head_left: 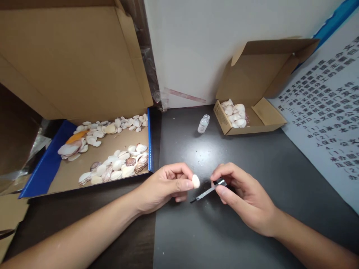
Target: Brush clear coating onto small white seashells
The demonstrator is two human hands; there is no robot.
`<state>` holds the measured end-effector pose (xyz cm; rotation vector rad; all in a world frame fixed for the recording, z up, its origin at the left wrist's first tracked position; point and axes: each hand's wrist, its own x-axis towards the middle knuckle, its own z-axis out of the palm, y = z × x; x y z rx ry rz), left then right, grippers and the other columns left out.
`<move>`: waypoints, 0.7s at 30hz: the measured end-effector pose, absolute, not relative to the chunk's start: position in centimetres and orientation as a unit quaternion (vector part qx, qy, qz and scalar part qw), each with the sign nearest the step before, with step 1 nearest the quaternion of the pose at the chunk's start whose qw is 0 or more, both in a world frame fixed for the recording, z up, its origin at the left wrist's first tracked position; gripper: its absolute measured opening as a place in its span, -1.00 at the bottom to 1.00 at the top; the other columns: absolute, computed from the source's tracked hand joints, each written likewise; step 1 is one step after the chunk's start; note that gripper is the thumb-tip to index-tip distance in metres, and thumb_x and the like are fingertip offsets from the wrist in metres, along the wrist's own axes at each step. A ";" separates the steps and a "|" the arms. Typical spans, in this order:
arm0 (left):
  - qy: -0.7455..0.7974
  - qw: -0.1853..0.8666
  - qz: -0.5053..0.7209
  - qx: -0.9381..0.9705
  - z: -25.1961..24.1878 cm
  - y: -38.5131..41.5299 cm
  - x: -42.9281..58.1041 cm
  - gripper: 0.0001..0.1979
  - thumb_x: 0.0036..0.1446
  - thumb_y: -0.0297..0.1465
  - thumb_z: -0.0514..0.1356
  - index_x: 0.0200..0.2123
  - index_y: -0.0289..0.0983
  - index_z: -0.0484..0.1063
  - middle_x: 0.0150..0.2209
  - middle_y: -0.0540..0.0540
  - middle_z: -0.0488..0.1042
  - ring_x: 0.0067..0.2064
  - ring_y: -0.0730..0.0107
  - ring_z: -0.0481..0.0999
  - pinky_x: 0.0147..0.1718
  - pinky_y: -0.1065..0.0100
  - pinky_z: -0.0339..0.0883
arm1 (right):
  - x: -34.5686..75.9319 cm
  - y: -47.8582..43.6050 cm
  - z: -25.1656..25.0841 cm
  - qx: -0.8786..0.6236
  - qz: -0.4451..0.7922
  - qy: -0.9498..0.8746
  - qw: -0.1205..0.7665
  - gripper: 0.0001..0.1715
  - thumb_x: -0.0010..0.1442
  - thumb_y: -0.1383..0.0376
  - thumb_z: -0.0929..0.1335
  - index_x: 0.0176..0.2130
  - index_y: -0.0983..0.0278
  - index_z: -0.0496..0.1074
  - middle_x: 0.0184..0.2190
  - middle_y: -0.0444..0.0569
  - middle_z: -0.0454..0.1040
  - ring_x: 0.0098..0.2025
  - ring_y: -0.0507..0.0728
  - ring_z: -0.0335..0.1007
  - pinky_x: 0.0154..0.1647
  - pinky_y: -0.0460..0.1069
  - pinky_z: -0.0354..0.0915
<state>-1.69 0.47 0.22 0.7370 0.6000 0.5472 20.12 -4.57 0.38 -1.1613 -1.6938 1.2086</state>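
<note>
Between thumb and forefinger, my left hand [168,186] pinches a small white shell [195,181]. My right hand [244,196] grips the black cap of a small brush [206,193], whose dark tip points down and left, just below the shell and apart from it. Beyond both hands, an open small glass bottle [203,124] with a white label stands on the dark grey tabletop [182,231].
At the left lies an open blue-edged cardboard box [75,177] with rows of shells [114,164] inside. A smaller open carton [252,129] with white shells [235,114] sits at the back right. A sheet with printed characters [322,123] lies along the right side.
</note>
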 end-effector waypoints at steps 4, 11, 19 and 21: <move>0.271 0.882 0.278 0.268 0.5 0.8 -1.9 -0.86 0.05 -0.40 0.34 -0.44 -0.28 0.43 -0.59 0.10 0.22 -0.58 0.64 0.06 -0.55 0.49 0.04 | 20.3 -4.3 0.2 -0.464 0.486 -0.619 0.406 -0.92 0.36 0.26 0.27 -0.12 0.15 0.32 -0.42 -0.16 0.33 -0.52 0.00 0.24 -0.49 -0.08 0.24; 0.256 0.898 0.286 0.215 0.6 1.0 -1.9 -0.92 0.14 -0.44 0.25 -0.39 -0.29 0.42 -0.63 0.13 0.07 -0.59 0.62 -0.01 -0.55 0.48 0.01 | 20.4 -3.7 -0.1 -0.474 0.509 -0.563 0.445 -0.91 0.32 0.24 0.33 -0.16 0.17 0.31 -0.41 -0.19 0.35 -0.59 -0.06 0.30 -0.54 -0.12 0.25; 0.268 0.904 0.300 0.145 0.9 1.4 -1.2 -0.87 0.24 -0.43 0.16 -0.39 -0.30 0.35 -0.60 0.14 -0.03 -0.58 0.59 -0.04 -0.55 0.47 -0.02 | 19.3 -3.7 -0.9 -0.473 0.531 -0.545 0.444 -0.89 0.34 0.21 0.32 -0.19 0.18 0.29 -0.40 -0.17 0.37 -0.58 -0.05 0.29 -0.54 -0.12 0.26; 0.269 0.905 0.308 0.118 0.8 1.4 -1.0 -0.82 0.27 -0.45 0.12 -0.42 -0.31 0.31 -0.59 0.13 -0.04 -0.57 0.59 -0.05 -0.55 0.47 -0.04 | 19.0 -3.4 -1.1 -0.467 0.508 -0.561 0.457 -0.90 0.35 0.22 0.31 -0.21 0.18 0.27 -0.45 -0.20 0.33 -0.55 -0.03 0.28 -0.51 -0.11 0.26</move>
